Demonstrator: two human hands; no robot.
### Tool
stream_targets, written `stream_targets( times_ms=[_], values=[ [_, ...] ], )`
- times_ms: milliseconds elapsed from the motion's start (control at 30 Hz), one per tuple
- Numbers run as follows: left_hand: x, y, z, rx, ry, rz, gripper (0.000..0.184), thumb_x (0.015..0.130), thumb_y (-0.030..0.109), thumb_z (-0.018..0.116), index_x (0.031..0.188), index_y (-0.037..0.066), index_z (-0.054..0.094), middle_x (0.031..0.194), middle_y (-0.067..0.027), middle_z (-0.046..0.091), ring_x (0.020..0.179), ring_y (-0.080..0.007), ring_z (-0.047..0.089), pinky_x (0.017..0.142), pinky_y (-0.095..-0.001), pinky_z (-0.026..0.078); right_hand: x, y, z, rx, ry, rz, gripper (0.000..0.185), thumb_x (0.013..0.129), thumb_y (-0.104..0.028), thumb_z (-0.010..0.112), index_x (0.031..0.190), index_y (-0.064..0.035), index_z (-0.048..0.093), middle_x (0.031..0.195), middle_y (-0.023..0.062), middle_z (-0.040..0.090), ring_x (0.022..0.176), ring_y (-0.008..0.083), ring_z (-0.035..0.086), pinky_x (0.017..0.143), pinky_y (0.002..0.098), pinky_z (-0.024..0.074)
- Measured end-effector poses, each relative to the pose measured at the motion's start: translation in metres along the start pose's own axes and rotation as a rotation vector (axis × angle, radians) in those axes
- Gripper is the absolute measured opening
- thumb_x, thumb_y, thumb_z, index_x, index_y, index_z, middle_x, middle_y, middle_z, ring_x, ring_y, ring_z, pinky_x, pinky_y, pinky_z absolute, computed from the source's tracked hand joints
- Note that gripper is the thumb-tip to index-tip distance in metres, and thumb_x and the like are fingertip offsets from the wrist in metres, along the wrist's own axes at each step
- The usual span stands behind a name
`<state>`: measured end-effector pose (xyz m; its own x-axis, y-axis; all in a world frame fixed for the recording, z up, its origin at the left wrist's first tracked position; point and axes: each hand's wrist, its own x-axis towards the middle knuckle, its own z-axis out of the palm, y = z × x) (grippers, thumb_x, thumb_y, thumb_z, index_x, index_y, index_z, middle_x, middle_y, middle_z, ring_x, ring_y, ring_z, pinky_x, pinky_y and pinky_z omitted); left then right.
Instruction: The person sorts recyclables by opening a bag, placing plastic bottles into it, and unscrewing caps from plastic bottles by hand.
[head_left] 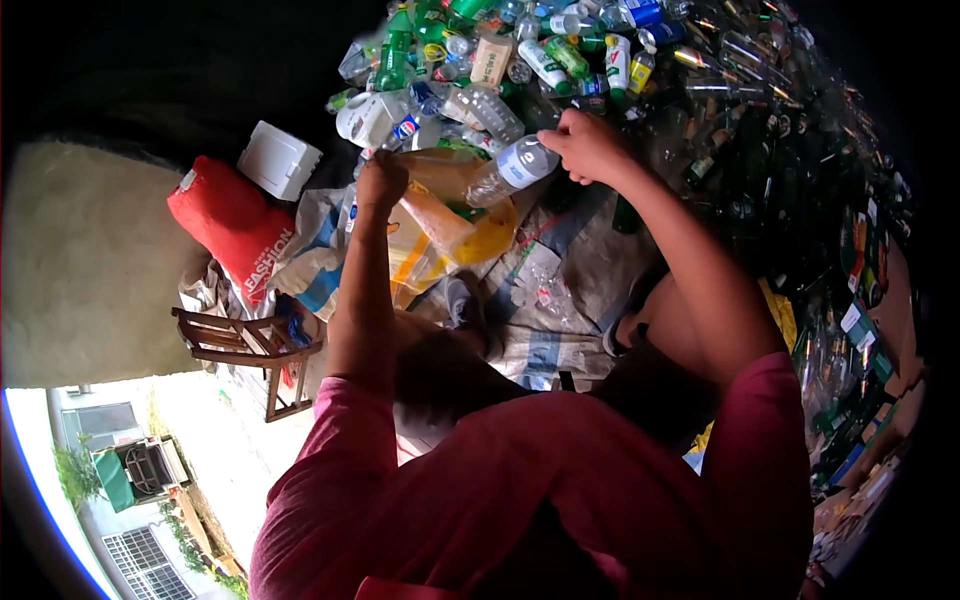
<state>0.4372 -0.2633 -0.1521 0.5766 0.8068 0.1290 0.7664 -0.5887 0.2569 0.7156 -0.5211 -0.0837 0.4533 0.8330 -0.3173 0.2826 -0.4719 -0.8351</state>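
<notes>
the right grip [585, 150] clasped one end of a clear bottle [517, 168], held tilted over a yellow plastic bag [494, 240]. the left grip [383, 182] was clenched on the bag's edge. a heap of bottles [492, 112] lay just beyond both.

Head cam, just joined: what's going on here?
Two bare hands are at work beside a big heap of bottles. The right hand holds a clear bottle by one end; the left hand holds the edge of a yellow plastic bag. The bottle overlaps the bag in this view; whether any of it is inside, I can't tell. A red bag and a wooden chair are off to the left.
</notes>
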Motion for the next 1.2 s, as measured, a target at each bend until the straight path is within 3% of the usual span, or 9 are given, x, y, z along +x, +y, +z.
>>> stream_targets(
  times_ms=[133, 233, 600, 633, 833, 867, 967, 1100, 1200],
  values=[
    [-0.005, 0.018, -0.013, -0.083, -0.097, -0.06, 0.034, 0.083, 0.023, 0.055, 0.108, 0.002, 0.065, 0.105, -0.025, 0.068, 0.1, -0.0439, 0.065, 0.089, -0.0482, 0.052, 0.009, -0.001, 0.04, -0.01, 0.002, -0.017, 0.042, 0.094, -0.041, 0.061, 0.1, 0.0003, 0.057, 0.072, 0.0124, 0.068, 0.053, 0.0198, 0.066, 0.053, 0.0344, 0.0531],
    [-0.022, 0.032, -0.016, -0.036, -0.128, 0.188, 0.049, 0.077, 0.015, 0.065, 0.123, 0.003, 0.056, 0.114, -0.0235, 0.065, 0.103, -0.0425, 0.064, 0.087, -0.0471, 0.053, 0.031, 0.022, 0.085, -0.167, 0.046, -0.091, 0.049, 0.093, -0.044, 0.061, 0.113, 0.0003, 0.06, 0.1, 0.0206, 0.071, 0.09, 0.0353, 0.07, 0.083, 0.045, 0.0541],
    [-0.067, 0.048, -0.058, 0.04, -0.554, 0.128, 0.082, 0.074, 0.008, 0.07, 0.148, 0.002, 0.034, 0.128, -0.0276, 0.059, 0.115, -0.0399, 0.062, 0.098, -0.0437, 0.05, 0.045, 0.04, 0.204, -0.212, -0.084, -0.093, 0.042, 0.092, -0.032, 0.067, 0.12, -0.002, 0.06, 0.107, 0.0219, 0.07, 0.101, 0.0353, 0.068, 0.088, 0.0437, 0.0523],
    [-0.072, 0.046, -0.062, -0.053, -0.518, 0.146, 0.077, 0.074, 0.006, 0.069, 0.144, 0.003, 0.037, 0.109, -0.028, 0.067, 0.102, -0.0424, 0.066, 0.088, -0.0449, 0.053, 0.047, 0.04, 0.212, -0.21, -0.092, -0.111, 0.039, 0.091, -0.029, 0.067, 0.12, -0.0036, 0.062, 0.109, 0.0223, 0.069, 0.103, 0.0357, 0.067, 0.089, 0.0437, 0.0517],
    [-0.084, 0.035, -0.073, -0.106, -0.546, 0.147, 0.078, 0.074, 0.004, 0.069, 0.146, 0.004, 0.039, 0.114, -0.0273, 0.066, 0.108, -0.0394, 0.065, 0.092, -0.0424, 0.052, 0.028, 0.001, 0.21, 0.104, -0.415, -0.083, 0.033, 0.094, -0.012, 0.062, 0.126, -0.0189, 0.068, 0.1, 0.0138, 0.072, 0.063, 0.0245, 0.07, 0.056, 0.038, 0.055],
    [-0.084, 0.025, -0.065, -0.114, -0.512, 0.197, 0.078, 0.074, 0.004, 0.068, 0.147, 0.005, 0.038, 0.112, -0.0273, 0.066, 0.106, -0.0395, 0.065, 0.091, -0.0424, 0.052, 0.028, 0.008, 0.218, 0.257, -0.459, -0.113, 0.026, 0.094, -0.014, 0.059, 0.118, -0.0112, 0.069, 0.058, 0.0058, 0.06, 0.051, 0.0117, 0.06, 0.051, 0.03, 0.0487],
    [-0.078, 0.048, -0.08, -0.053, -0.596, 0.113, 0.076, 0.076, 0.004, 0.065, 0.147, 0.007, 0.038, 0.119, -0.0256, 0.064, 0.102, -0.0395, 0.067, 0.091, -0.044, 0.054, 0.038, 0.012, 0.239, 0.416, -0.53, -0.044, 0.027, 0.096, -0.013, 0.056, 0.12, -0.0114, 0.068, 0.061, 0.0052, 0.06, 0.05, 0.0091, 0.059, 0.046, 0.0281, 0.0447],
    [-0.078, 0.039, -0.071, 0.026, -0.49, 0.228, 0.061, 0.083, 0.006, 0.06, 0.143, 0.006, 0.047, 0.15, -0.0168, 0.044, 0.102, -0.0355, 0.068, 0.09, -0.0425, 0.054, 0.051, 0.007, 0.266, 0.157, -0.384, -0.186, 0.034, 0.096, -0.015, 0.054, 0.126, -0.0229, 0.066, 0.097, 0.0122, 0.071, 0.069, 0.0237, 0.069, 0.063, 0.0374, 0.0547],
    [-0.078, 0.043, -0.073, 0.071, -0.51, 0.194, 0.06, 0.084, 0.006, 0.058, 0.143, 0.007, 0.047, 0.144, -0.0182, 0.05, 0.102, -0.035, 0.068, 0.09, -0.042, 0.054, 0.064, 0.011, 0.281, -0.167, -0.315, -0.399, 0.038, 0.095, -0.019, 0.05, 0.131, -0.0188, 0.06, 0.112, 0.0159, 0.07, 0.103, 0.0334, 0.067, 0.087, 0.0416, 0.0523]
  ],
)
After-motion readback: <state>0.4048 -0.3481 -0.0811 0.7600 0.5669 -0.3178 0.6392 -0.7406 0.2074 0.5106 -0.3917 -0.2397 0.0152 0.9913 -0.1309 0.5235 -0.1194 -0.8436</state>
